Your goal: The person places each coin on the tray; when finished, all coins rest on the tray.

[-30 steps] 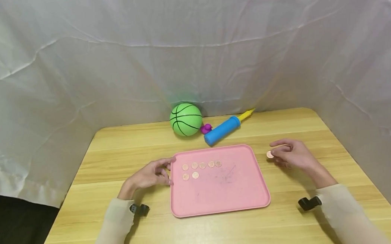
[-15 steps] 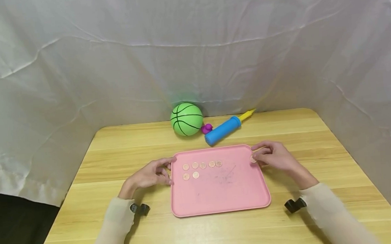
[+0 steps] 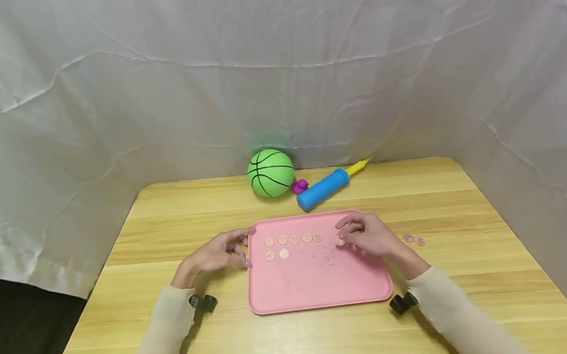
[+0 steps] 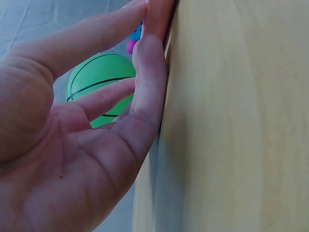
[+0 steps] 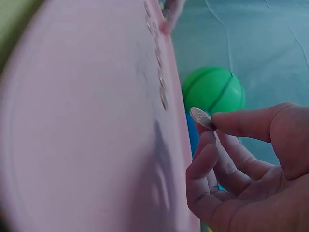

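A pink tray lies on the wooden table. My left hand holds its left rim, thumb and fingertips spread along the edge. Several coins lie on the tray in a longer upper row and a lower row of two. Over the tray's upper right part, my right hand pinches one coin between thumb and index finger. In the right wrist view, this coin is tilted and clear of the tray surface, with the hand's shadow on the tray.
Two more coins lie on the table right of the tray. Behind the tray are a green ball, a purple rubber duck and a blue hand pump with a yellow nozzle. Pale curtains surround the table.
My right hand has carried its coin leftward from the table across the tray's right rim. Two coins on the table have come into sight. My left hand stays at the rim.
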### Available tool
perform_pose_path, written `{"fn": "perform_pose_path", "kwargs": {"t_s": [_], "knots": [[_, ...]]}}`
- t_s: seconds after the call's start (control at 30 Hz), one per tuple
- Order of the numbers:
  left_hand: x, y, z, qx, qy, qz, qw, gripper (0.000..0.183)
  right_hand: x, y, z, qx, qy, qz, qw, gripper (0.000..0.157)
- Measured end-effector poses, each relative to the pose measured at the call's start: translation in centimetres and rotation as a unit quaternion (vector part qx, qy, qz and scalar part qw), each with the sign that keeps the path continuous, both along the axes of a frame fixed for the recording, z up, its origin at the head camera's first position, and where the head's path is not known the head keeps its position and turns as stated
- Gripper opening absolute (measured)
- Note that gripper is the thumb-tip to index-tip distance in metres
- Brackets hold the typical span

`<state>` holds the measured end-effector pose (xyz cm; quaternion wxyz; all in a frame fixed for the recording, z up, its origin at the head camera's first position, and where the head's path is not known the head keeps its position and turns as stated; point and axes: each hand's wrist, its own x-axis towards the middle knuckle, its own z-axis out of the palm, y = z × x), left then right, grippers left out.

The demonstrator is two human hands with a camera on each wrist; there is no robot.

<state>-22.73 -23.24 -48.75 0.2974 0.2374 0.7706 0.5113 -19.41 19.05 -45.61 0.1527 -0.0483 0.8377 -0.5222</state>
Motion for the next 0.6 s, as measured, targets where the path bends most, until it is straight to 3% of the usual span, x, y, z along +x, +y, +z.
{"fn": "perform_pose_path", "kwargs": {"t_s": [0.27,0.6], "knots": [[-0.1,0.0,0.0,0.003,-0.003,-0.003,1.0,0.09,-0.3,-3.0,-1.2,-0.021,0.01,0.044,0.999,0.028],[-0.1,0.1,-0.3,0.005,-0.006,-0.005,1.0,0.089,-0.5,-6.9,-1.7,0.005,0.018,0.063,0.998,0.02]]}}
